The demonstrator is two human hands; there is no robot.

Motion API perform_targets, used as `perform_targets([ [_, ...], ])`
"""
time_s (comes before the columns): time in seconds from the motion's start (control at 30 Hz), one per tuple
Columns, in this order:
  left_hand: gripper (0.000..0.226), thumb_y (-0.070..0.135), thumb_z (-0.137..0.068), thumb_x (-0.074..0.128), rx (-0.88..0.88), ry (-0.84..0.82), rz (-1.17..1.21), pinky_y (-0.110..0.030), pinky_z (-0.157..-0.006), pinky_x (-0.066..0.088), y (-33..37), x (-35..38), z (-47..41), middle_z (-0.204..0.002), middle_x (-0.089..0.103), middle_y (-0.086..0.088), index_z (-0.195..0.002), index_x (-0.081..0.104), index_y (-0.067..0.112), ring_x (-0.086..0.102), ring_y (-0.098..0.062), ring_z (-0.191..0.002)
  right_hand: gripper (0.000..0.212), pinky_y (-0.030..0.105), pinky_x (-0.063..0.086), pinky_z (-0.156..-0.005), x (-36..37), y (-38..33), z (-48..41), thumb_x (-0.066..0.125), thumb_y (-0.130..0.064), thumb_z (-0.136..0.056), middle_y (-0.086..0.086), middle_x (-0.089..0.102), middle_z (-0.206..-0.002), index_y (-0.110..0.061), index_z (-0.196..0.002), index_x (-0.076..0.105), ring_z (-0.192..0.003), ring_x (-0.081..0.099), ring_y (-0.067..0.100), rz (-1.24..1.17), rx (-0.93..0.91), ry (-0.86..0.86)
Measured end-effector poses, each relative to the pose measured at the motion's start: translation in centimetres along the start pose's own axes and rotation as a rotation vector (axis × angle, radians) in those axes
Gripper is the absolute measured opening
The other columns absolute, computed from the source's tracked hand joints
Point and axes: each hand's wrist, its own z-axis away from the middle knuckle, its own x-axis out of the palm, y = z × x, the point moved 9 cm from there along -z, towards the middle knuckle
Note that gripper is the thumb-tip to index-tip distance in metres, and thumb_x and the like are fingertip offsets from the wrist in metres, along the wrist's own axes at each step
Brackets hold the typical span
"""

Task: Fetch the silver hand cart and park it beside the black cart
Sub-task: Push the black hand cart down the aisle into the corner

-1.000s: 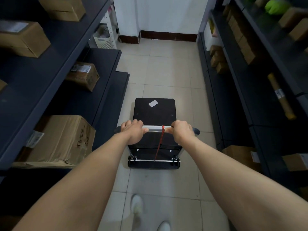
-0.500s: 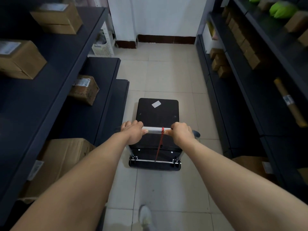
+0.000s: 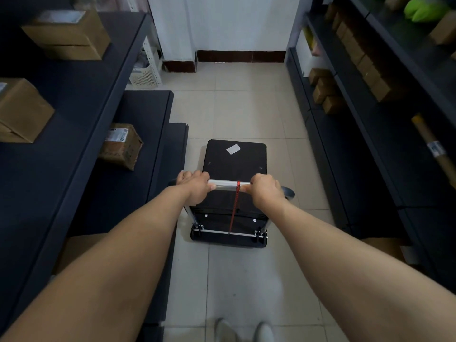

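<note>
The silver hand cart stands on the tiled aisle floor in front of me, a black flat deck with a white label near its far end. Its silver handle bar runs crosswise at my end, and a red strap hangs from the bar's middle down to the base. My left hand grips the bar's left end. My right hand grips the right end. No black cart is in view.
Dark shelving with cardboard boxes lines the left; a low dark platform juts into the aisle. More dark shelves with boxes stand right. A white wall closes the aisle ahead, with a white basket at far left.
The cart and I have rolled forward down the aisle; the shelves and boxes slid back past me and the end wall is closer. Both hands keep their grip.
</note>
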Motion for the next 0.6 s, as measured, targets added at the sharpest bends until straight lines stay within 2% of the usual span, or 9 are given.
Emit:
perform_targets([
  [0.27,0.034,0.035,-0.103,0.028,-0.024,0.038,0.009,-0.047,-0.116,0.015,-1.6,-2.6,-3.4,-0.126,0.046,-0.009,-0.126,0.044,0.016,0.038,-0.031,-0.125,0.024,0.033,0.047,-0.082,-1.7,-2.0,-3.6,0.054,-0.004,-0.091,0.012,0.063,-0.11,-0.01,-0.114,0.061,-0.104,0.059,0.03,-0.008,-0.023,-0.013],
  [0.6,0.033,0.037,-0.102,0.029,-0.058,0.054,0.011,-0.043,-0.109,0.022,-2.3,-5.7,-8.5,-0.122,0.048,-0.008,-0.124,0.045,0.018,0.042,-0.028,-0.117,0.025,0.032,0.047,-0.081,-4.3,-2.8,-8.9,0.057,-0.007,-0.091,0.011,0.063,-0.111,-0.009,-0.116,0.059,-0.104,0.06,0.029,0.03,-0.074,-0.024],
])
